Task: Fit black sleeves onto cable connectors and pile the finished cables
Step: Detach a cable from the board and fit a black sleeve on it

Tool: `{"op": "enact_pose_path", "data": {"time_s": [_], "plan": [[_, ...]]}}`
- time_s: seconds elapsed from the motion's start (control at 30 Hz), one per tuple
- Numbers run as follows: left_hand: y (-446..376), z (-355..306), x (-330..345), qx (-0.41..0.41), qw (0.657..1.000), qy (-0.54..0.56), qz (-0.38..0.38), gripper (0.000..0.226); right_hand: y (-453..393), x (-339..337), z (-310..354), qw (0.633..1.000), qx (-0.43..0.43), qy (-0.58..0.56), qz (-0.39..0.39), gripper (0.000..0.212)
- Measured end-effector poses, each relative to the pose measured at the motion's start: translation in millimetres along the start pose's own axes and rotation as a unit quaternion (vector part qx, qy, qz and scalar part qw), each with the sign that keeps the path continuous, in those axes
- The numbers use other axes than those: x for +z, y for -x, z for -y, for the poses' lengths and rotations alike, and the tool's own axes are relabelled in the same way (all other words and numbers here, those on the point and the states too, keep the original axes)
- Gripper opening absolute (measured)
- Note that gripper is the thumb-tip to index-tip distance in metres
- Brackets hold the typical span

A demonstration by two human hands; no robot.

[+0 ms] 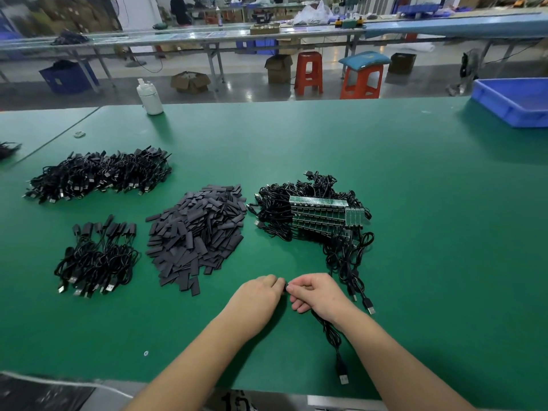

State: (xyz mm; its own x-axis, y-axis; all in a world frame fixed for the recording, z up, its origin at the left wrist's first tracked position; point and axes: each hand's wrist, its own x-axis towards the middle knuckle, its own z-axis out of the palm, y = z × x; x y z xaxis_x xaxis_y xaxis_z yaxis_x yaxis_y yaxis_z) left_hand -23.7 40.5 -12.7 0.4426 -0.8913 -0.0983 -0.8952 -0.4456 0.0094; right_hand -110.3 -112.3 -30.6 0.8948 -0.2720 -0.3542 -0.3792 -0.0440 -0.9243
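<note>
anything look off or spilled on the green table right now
Nothing stands out. The loose sleeves sit in one heap, cables lie in separate piles, and both hands pinch a small black piece at the near edge.

Factory assembly hall, electronics cable work. Shown by: long green-matted workbench (385,179) in foreground; bulk heaps laid out on it — black sleeves (197,232) at centre, cables with green circuit boards (318,215) at 1 o'clock, sleeved cables (98,176) at 10 o'clock. Blue plastic bin (516,102) set at 2 o'clock. Further bench rows (207,37) seen at 12 o'clock, with red plastic stools (308,72), cardboard boxes (189,81) on polished concrete floor, seated worker (179,10) at far bench.
</note>
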Motion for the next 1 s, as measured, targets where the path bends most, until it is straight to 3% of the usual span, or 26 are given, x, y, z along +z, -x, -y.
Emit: {"op": "enact_pose_path", "data": {"time_s": [0.2, 0.3, 0.4, 0.43, 0.5, 0.6, 0.67, 0.77, 0.9, 1.0], "plan": [[-0.8, 2.1, 0.8, 0.021, 1.0, -0.015, 0.008, 0.043, 1.8, 0.0, 3.1, 1.0, 0.008, 0.02, 0.008, 0.007], [-1.9, 3.2, 5.4, 0.033, 0.999, -0.012, 0.018, 0.061, 2.4, -0.7, 3.9, 1.0, 0.011, 0.019, 0.017, 0.011], [1.1, 3.0, 8.1, -0.013, 0.989, 0.138, -0.047, 0.073, 2.6, -3.7, 6.0, 0.999, 0.018, -0.023, 0.021, 0.01], [1.8, 1.8, 8.6, -0.048, 0.968, 0.224, -0.098, 0.071, 2.4, -4.4, 7.0, 0.998, 0.02, -0.053, 0.015, 0.011], [1.9, -2.8, 8.0, -0.142, 0.894, 0.388, -0.172, 0.061, 1.6, -4.7, 10.1, 0.992, 0.025, -0.119, -0.007, 0.018], [1.5, -17.9, 2.1, -0.228, 0.729, 0.635, -0.119, 0.032, 0.9, -2.1, 17.0, 0.974, 0.009, -0.224, -0.038, 0.025], [3.2, -29.0, -1.4, -0.223, 0.665, 0.707, -0.093, 0.022, 1.8, 0.3, 25.3, 0.961, -0.009, -0.272, -0.051, 0.026], [6.1, -40.8, -3.4, -0.203, 0.635, 0.741, -0.077, 0.018, 3.1, 4.1, 40.4, 0.943, -0.039, -0.326, -0.061, 0.026], [7.3, -45.5, -6.4, -0.199, 0.64, 0.736, -0.09, 0.016, 4.2, 7.3, 53.5, 0.919, -0.056, -0.382, -0.079, 0.021], [8.0, -39.2, -6.6, -0.206, 0.643, 0.73, -0.099, 0.01, 4.2, 7.0, 55.6, 0.928, -0.054, -0.354, -0.1, 0.018]]}}
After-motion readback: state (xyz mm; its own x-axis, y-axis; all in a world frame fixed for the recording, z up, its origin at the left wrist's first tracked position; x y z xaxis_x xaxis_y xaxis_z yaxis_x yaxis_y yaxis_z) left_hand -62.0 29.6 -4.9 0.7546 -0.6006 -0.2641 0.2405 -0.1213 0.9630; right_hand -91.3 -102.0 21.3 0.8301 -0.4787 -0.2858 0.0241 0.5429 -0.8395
